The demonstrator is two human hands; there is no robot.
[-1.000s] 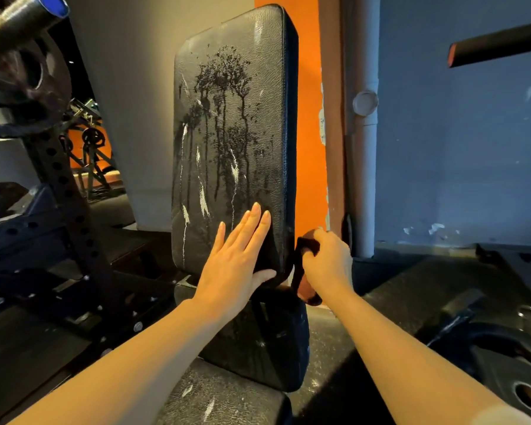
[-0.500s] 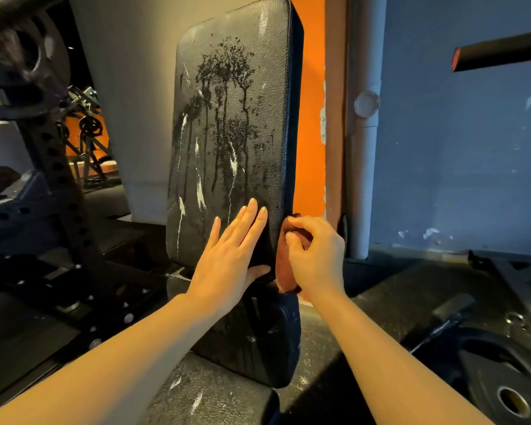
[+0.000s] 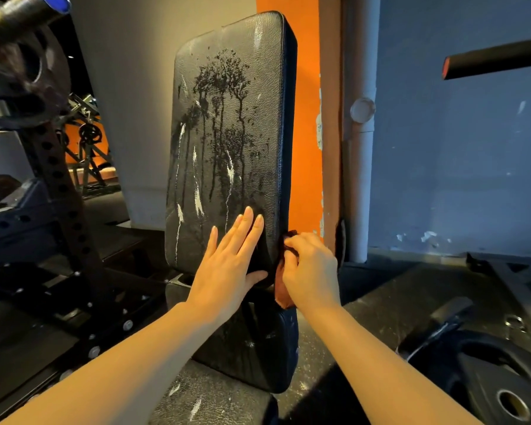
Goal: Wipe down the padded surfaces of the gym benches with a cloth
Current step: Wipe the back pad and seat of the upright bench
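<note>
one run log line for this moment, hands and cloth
left hand: flat on back pad | right hand: grips cloth at pad's right edge | pad: wet streaks

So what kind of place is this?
Most likely a gym. There's an upright padded bench backrest streaked with drips, a weight plate on the floor, and a loaded barbell on a rack.
</note>
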